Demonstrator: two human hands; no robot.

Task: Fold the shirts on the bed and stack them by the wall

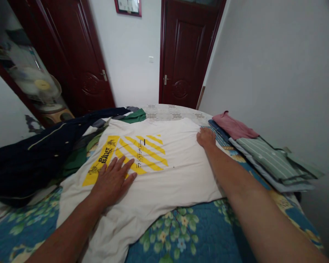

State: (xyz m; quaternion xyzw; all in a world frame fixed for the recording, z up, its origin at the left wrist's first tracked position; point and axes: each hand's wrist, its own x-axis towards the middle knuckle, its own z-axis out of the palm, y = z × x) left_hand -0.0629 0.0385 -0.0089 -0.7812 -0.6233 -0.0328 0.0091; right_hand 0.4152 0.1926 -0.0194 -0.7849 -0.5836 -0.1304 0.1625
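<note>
On the floral cover (208, 230) lies a white T-shirt (181, 186), "BALL" legible on its yellow print (142, 151); the left hand (109, 182) rests there, fingers (117, 163) spread; whether the right hand (207, 138) grips its edge, I cannot tell.

We see a white T-shirt (186, 179) with yellow diagonal stripes (160, 160) and black lettering (106, 155) (some on solid yellow), a blue bedspread (211, 233) with green leaves (193, 219) and pale flowers (184, 221), a pink garment (234, 125), a pale green garment (274, 159) striped white, and dark red doors (190, 54).

A clock (128, 6) hangs between two dark red doors (188, 54).
</note>
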